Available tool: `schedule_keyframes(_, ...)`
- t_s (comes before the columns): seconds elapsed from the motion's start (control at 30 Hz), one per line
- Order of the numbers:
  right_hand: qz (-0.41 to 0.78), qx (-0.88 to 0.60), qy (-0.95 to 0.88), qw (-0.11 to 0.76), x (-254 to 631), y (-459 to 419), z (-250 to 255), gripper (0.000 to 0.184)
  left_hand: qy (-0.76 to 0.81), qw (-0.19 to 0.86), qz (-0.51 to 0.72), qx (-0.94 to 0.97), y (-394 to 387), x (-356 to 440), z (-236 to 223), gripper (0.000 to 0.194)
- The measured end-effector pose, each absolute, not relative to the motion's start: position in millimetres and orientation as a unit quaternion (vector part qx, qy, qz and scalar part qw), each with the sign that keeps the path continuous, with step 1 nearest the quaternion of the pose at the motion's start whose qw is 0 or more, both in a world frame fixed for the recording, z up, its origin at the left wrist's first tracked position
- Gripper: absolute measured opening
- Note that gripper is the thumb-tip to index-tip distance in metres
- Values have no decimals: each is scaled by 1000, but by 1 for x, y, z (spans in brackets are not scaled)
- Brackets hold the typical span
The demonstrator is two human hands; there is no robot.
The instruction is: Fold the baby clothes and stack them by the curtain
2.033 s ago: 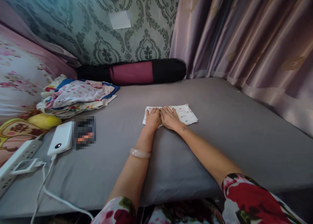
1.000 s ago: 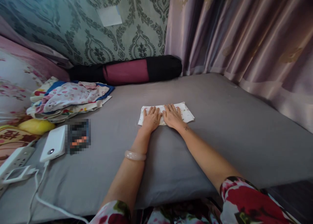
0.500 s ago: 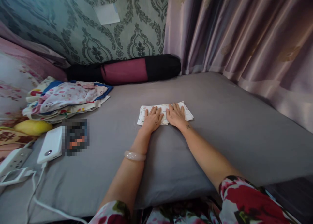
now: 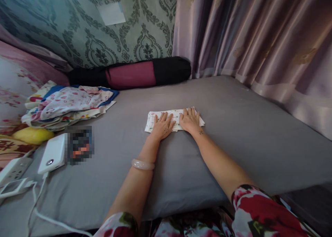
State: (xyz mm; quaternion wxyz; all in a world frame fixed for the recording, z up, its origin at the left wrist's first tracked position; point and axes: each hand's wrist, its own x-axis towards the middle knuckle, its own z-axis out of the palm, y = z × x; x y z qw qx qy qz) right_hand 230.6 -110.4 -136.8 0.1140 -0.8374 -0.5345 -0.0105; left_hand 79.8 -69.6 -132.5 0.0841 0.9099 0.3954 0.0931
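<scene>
There's a black-and-maroon roll (image 4: 131, 74) lying along the patterned wall (image 4: 147, 40), which has a white rectangle (image 4: 111, 14) on it, plus some shiny mauve curtains (image 4: 233, 29) on the right. Over left, a white power bank (image 4: 53, 152) has a cable (image 4: 45, 176) plugged in, near a power strip (image 4: 16, 169).

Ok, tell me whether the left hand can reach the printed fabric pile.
Likely yes: only grey sheet shows between the left hand, flat on the folded cloth, and the printed fabric pile.
</scene>
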Motion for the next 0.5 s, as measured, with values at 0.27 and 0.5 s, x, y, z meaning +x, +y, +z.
schedule_keyframes(0.27, 25, -845, -527, 90, 232, -107, -139, 58, 397, 111, 62, 909, -66, 78, -135, 57)
schedule_keyframes(0.5, 34, -840, -530, 111, 234, -108, -138, 55, 388, 131, 97, 907, -62, 75, -137, 51)
